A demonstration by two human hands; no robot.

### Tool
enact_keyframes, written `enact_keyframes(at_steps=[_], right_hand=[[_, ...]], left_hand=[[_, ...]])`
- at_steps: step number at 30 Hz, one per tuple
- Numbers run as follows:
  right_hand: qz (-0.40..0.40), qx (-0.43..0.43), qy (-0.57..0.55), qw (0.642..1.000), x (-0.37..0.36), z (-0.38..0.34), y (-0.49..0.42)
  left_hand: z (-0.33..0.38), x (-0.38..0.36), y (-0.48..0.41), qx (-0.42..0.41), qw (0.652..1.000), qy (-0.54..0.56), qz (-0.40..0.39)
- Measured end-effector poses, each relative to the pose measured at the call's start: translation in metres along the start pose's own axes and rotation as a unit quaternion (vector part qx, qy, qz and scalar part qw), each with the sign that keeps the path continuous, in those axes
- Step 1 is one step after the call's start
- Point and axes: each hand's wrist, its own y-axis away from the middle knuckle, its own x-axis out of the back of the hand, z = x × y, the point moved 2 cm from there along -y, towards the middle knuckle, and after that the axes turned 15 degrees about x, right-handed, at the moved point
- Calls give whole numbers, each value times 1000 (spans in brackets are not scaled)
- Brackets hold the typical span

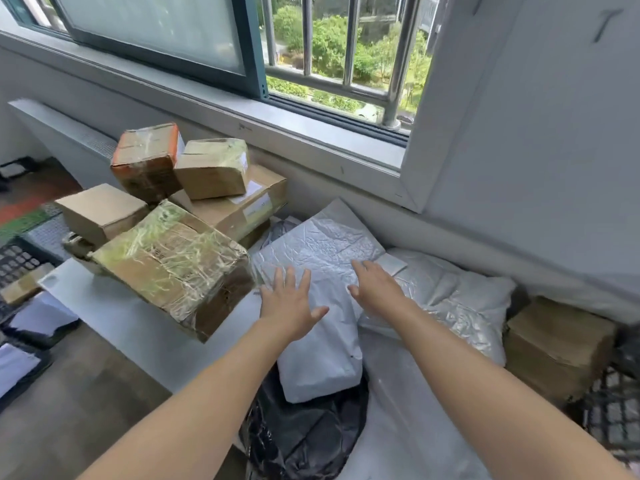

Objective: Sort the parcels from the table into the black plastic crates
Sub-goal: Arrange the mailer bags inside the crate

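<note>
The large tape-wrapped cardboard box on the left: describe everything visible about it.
The tape-wrapped box is brown cardboard wrapped in glossy, wrinkled clear tape, with dark print on top. It lies tilted on the white table, close against a plain carton behind it. The left hand and right hand do not touch it.

At least seven cardboard boxes show. Five are stacked at centre left: orange-edged box (145,161), taped box (213,169), flat box (247,204), plain box (100,209) and big box (173,268). There is also a right box (557,348) and a small box (24,287) at the left edge.

Four soft bags: white bag (322,344), silver bag (453,299), black bag (304,431), pale bag (398,431).

Two black crates, partly seen: left crate (15,261), right crate (613,420).

Two hands: left hand (291,306), right hand (375,289).
</note>
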Motion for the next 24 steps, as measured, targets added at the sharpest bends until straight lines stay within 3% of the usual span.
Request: enact_keyframes(at_steps=[10,16,24], right_hand=[[-57,-112,95,988,-19,2,-51],[22,-135,88,987,-5,-4,-52],[219,-194,-21,956,58,-4,-30]], left_hand=[[0,-35,-56,-93,993,-17,-71],[-2,-37,-64,-120,989,-1,-87],[-5,-22,-57,-119,989,-7,-92]])
